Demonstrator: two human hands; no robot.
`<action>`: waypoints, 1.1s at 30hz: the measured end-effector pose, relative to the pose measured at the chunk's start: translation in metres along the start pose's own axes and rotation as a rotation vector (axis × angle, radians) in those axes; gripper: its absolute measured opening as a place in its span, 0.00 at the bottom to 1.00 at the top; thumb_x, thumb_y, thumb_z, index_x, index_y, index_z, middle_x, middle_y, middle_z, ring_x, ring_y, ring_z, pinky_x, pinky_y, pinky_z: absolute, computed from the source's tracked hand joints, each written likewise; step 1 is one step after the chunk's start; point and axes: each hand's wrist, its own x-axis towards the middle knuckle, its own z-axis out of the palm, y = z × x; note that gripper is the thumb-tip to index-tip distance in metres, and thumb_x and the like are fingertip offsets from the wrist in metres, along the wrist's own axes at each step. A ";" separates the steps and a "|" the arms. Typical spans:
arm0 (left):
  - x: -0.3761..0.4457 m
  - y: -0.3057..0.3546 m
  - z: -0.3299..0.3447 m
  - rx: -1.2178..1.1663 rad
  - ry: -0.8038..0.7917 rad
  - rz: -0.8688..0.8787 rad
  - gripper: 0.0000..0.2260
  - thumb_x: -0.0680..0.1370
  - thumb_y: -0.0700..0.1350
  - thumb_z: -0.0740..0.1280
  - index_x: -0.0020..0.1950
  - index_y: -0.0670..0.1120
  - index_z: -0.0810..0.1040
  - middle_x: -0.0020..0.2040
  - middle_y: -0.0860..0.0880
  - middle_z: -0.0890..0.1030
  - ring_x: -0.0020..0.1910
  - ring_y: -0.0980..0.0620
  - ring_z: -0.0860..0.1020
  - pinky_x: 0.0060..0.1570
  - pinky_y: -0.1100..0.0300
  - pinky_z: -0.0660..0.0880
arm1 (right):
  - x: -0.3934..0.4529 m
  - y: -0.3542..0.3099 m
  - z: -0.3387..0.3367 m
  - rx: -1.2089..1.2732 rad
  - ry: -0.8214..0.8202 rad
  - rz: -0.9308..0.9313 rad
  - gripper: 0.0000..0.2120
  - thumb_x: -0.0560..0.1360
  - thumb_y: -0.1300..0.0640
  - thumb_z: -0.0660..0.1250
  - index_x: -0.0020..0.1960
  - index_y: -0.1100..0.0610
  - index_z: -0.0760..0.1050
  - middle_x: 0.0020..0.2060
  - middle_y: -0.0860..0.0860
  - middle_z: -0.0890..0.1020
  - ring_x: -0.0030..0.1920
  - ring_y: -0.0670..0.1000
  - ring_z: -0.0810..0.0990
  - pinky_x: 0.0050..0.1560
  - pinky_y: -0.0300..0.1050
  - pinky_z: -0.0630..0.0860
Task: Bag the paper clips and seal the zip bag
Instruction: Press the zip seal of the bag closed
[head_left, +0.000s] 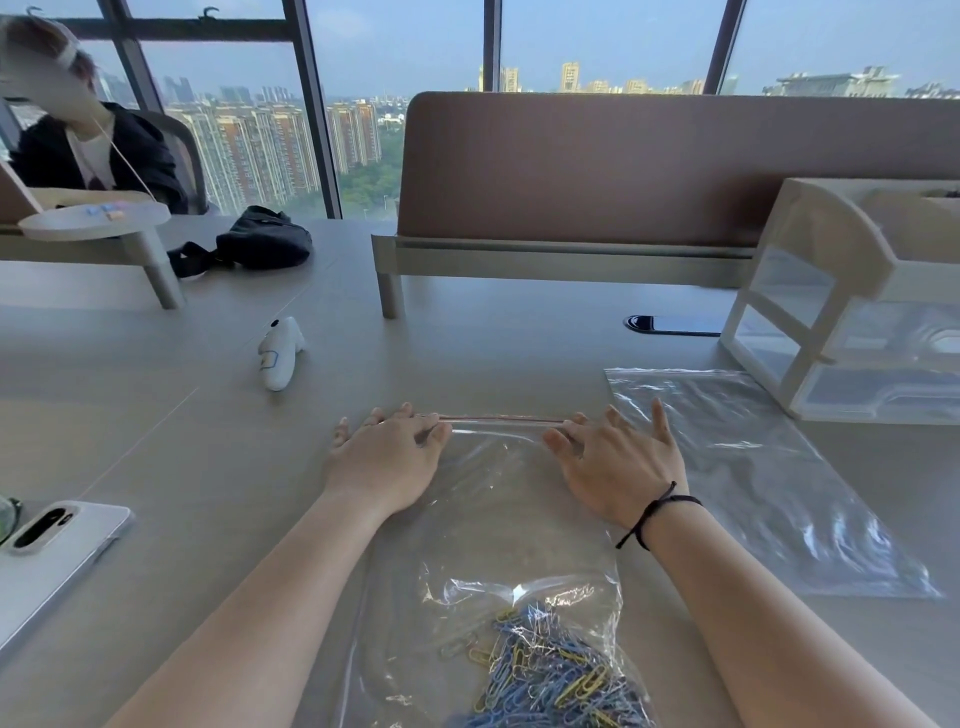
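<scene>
My left hand (387, 460) pinches the left end of the zip bag's (493, 519) seal strip. My right hand (615, 465) presses the strip's right end, fingers spread. The coloured paper clips (550, 670) lie heaped inside at the bag's near end, between my forearms.

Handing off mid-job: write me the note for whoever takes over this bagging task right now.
Left hand: on the left end of the zip strip of the zip bag; pinching or pressing, cannot tell.
Right hand: likewise at the strip's right end.
Paper clips: all those visible are inside the bag, heaped at its near end.
Done: clips bagged.
Left: close the strip along its full length; whether any of it is sealed is unclear.
A second zip bag lies flat to the right, apparently empty.
</scene>
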 end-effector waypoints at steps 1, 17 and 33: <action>0.000 -0.001 0.000 -0.005 0.009 -0.004 0.22 0.81 0.65 0.48 0.71 0.65 0.69 0.78 0.57 0.62 0.79 0.50 0.55 0.77 0.44 0.45 | 0.000 0.001 0.000 -0.003 0.003 0.010 0.32 0.79 0.34 0.37 0.73 0.41 0.67 0.75 0.38 0.66 0.79 0.49 0.55 0.75 0.63 0.34; 0.011 -0.006 0.004 0.000 0.295 -0.023 0.12 0.81 0.54 0.58 0.53 0.56 0.81 0.52 0.52 0.85 0.58 0.45 0.79 0.64 0.49 0.64 | 0.007 -0.002 0.007 0.073 0.088 0.073 0.20 0.80 0.42 0.51 0.61 0.48 0.75 0.66 0.43 0.78 0.78 0.49 0.58 0.76 0.64 0.39; 0.014 -0.011 0.003 -0.454 0.367 0.175 0.08 0.78 0.41 0.67 0.41 0.53 0.77 0.38 0.54 0.81 0.38 0.49 0.78 0.41 0.59 0.70 | 0.010 -0.002 0.016 0.338 0.174 -0.075 0.24 0.77 0.48 0.64 0.73 0.46 0.67 0.62 0.52 0.75 0.67 0.56 0.71 0.72 0.50 0.61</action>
